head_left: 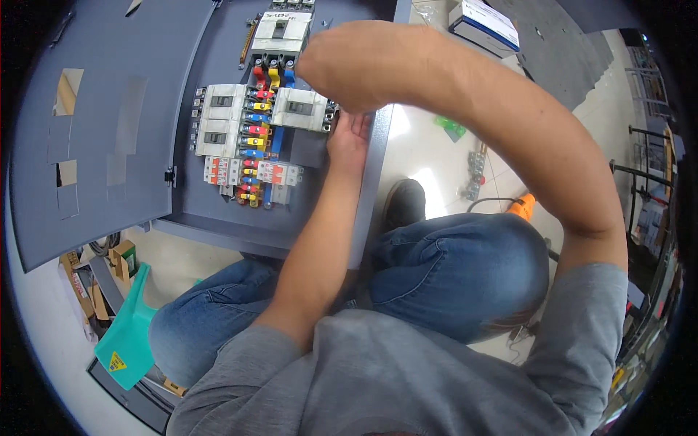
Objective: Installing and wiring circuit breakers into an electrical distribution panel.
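Observation:
In the grey metal cabinet, my left hand [348,144] reaches up along the right inner wall. Its palm faces up, and the fingers that show are stretched out beside the right end of a white molded-case circuit breaker [299,108]. My right hand [331,67] bends down from above over the same end of that breaker; its fingers are hidden behind the back of the hand and wrist. Beside this breaker, red, yellow and blue busbars [256,129] run down the middle. Another white breaker [281,30] sits above, and two more breakers [220,120] stand to the left.
The cabinet door [102,138] hangs open on the left. Small breakers [273,173] sit low on the panel. On the floor at right are a white-blue box [485,27], a green bit [451,127], metal parts [476,171] and an orange tool [521,206]. A teal plastic stool [131,334] stands lower left.

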Available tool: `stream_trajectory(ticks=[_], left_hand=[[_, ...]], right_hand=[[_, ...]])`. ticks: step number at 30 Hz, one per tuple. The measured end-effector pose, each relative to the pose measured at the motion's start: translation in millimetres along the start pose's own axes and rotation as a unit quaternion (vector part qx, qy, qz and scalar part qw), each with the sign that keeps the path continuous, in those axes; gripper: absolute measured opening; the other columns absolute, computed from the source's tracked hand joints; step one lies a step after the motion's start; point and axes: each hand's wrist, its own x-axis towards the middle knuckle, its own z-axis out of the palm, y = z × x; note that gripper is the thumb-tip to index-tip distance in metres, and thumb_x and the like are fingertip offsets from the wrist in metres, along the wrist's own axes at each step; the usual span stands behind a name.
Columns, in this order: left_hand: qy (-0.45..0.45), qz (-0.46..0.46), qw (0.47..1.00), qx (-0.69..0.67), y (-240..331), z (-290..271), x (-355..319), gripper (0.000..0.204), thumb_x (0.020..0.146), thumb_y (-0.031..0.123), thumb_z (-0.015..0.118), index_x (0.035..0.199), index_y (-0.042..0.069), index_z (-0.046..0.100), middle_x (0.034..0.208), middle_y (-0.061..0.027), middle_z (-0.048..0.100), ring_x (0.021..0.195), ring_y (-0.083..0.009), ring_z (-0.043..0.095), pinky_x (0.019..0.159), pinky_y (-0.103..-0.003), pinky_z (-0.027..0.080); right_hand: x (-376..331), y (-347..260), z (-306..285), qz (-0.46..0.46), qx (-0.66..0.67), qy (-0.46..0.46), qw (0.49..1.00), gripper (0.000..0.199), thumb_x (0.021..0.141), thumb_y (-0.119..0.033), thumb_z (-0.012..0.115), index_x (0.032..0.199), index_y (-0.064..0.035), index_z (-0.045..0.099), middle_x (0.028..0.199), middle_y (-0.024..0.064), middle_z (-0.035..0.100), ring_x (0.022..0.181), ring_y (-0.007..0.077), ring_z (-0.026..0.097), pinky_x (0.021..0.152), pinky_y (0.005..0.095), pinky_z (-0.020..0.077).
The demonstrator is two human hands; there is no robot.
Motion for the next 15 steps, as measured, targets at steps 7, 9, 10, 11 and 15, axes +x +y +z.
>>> stream_trajectory(ticks=[7, 9, 10, 11, 15], left_hand=[[0.016, 0.013, 1.0, -0.008, -3.1, 0.9, -3.6, 0.029, 0.096, 0.02, 0.063, 0.122, 0.012, 0.053, 0.123, -0.0047, 0.061, 0.105, -0.0211, 0.062, 0.087, -0.034, 0.053], [0.019, 0.006, 1.0, -0.009, -0.1, -0.8, -0.8, 0.028, 0.096, 0.019, 0.064, 0.12, 0.011, 0.053, 0.122, -0.0045, 0.061, 0.105, -0.0208, 0.062, 0.087, -0.034, 0.053], [0.023, -0.002, 1.0, -0.011, 1.5, -2.0, 1.0, 0.027, 0.095, 0.018, 0.064, 0.119, 0.011, 0.054, 0.12, -0.0044, 0.061, 0.104, -0.0205, 0.062, 0.087, -0.034, 0.053], [0.027, -0.01, 1.0, -0.014, 2.4, -3.4, 2.5, 0.025, 0.095, 0.018, 0.065, 0.117, 0.011, 0.055, 0.118, -0.0042, 0.062, 0.104, -0.0202, 0.062, 0.086, -0.034, 0.054], [-0.016, -0.013, 0.999, -0.042, 1.3, -9.2, 7.5, 0.022, 0.095, 0.017, 0.065, 0.113, 0.01, 0.057, 0.114, -0.0028, 0.063, 0.101, -0.0195, 0.063, 0.087, -0.034, 0.054]], right_hand=[[-20.9, 18.8, 25.4, 0.111, 0.031, 0.131, 0.985, 0.026, 0.08, -0.005, 0.063, 0.105, -0.0055, 0.07, 0.089, 0.0179, 0.071, 0.084, 0.0319, 0.071, 0.074, 0.0376, 0.0572], [-23.2, 17.5, 23.4, 0.147, 0.038, 0.111, 0.982, 0.026, 0.081, -0.005, 0.063, 0.105, -0.0068, 0.071, 0.089, 0.0166, 0.07, 0.084, 0.0321, 0.07, 0.074, 0.0371, 0.0571], [-24.7, 16.8, 22.2, 0.183, 0.044, 0.09, 0.978, 0.025, 0.081, -0.005, 0.063, 0.105, -0.0081, 0.071, 0.089, 0.0152, 0.07, 0.083, 0.0322, 0.07, 0.074, 0.0366, 0.0571], [-25.5, 16.8, 21.8, 0.218, 0.051, 0.067, 0.972, 0.025, 0.082, -0.005, 0.064, 0.105, -0.0094, 0.071, 0.089, 0.0139, 0.07, 0.083, 0.0323, 0.07, 0.074, 0.0361, 0.057], [-33.1, 27.5, 44.6, -0.056, -0.022, 0.279, 0.958, 0.024, 0.081, -0.009, 0.068, 0.105, -0.0098, 0.071, 0.089, 0.0115, 0.069, 0.083, 0.0313, 0.069, 0.074, 0.0341, 0.0572]])
